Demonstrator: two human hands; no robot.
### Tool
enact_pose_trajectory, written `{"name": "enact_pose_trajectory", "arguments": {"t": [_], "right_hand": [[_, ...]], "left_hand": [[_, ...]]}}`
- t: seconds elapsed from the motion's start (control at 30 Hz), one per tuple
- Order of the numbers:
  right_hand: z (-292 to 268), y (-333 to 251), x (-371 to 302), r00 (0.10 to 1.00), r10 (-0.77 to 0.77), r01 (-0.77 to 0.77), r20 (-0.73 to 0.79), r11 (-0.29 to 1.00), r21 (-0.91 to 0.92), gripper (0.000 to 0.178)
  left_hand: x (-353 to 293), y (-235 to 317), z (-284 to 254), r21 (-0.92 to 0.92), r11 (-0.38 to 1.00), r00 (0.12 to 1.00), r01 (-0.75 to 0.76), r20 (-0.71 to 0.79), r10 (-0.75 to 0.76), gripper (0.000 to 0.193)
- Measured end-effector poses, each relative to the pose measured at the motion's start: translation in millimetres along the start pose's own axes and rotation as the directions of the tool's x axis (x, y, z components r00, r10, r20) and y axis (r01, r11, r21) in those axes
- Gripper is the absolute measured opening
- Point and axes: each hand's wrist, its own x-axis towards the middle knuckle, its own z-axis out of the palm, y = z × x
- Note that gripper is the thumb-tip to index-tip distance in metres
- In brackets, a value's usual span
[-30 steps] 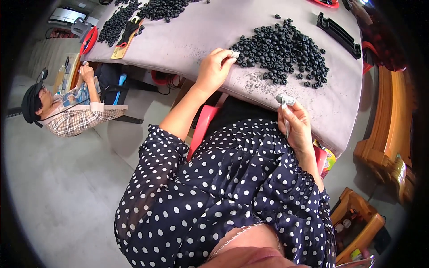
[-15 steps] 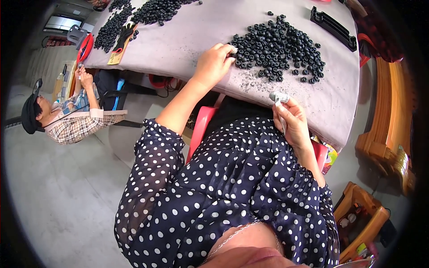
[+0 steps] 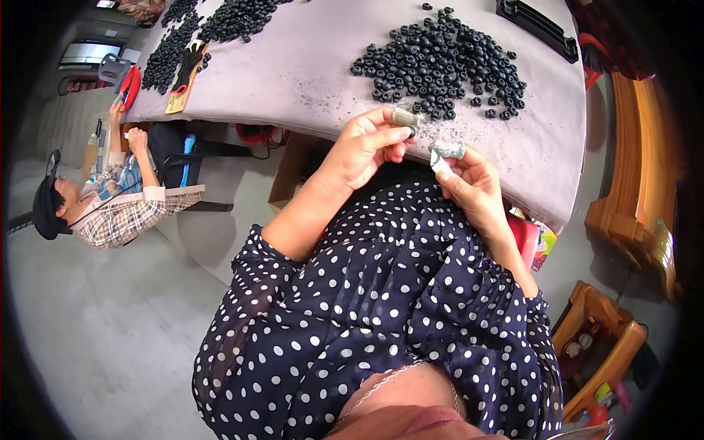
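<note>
Two hands pinch, near but apart: left hand (image 3: 370, 147) on a small black piece (image 3: 411, 133), right hand (image 3: 473, 180) on a pale thin object (image 3: 440, 163).
The pile of black pieces (image 3: 444, 66) lies at one o'clock from the left hand, on the tabletop (image 3: 308, 59); I think a firm, gentle pinch suits, with the right hand, at four o'clock, steady.

Left grip (image 3: 372, 149) pinched, right grip (image 3: 473, 185) curled just beside it, forearms (image 3: 306, 215) angled inward
</note>
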Motion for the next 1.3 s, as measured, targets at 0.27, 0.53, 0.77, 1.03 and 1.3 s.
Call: {"name": "enact_pose_trajectory", "arguments": {"t": [0.27, 0.53, 0.77, 1.03, 1.3], "right_hand": [[-1, 4, -1, 0.999, -0.029, 0.028, 0.013, 0.995, 0.098, 0.035], [-1, -1, -1, 0.999, -0.009, 0.005, 0.053, 0.996, 0.084, 0.033], [-4, 1, 0, 0.999, -0.002, -0.005, 0.054, 0.99, 0.14, 0.036], [-5, 3, 1, 0.999, -0.001, -0.006, 0.039, 0.986, 0.165, 0.037], [-7, 4, 2, 0.996, 0.037, -0.058, 0.084, 0.963, 0.264, 0.036]], "left_hand": [[-4, -19, 12, -0.332, 0.914, 0.971, 0.232, 0.022, -0.239, 0.008], [-4, -20, 20, -0.308, 0.921, 0.971, 0.238, 0.07, -0.227, 0.011], [-4, -17, 22, -0.336, 0.909, 0.969, 0.245, 0.047, -0.244, 0.011], [-5, -15, 25, -0.272, 0.934, 0.973, 0.23, 0.034, -0.229, 0.014], [-5, -14, 25, -0.239, 0.944, 0.974, 0.228, 0.066, -0.218, 0.017]]}}
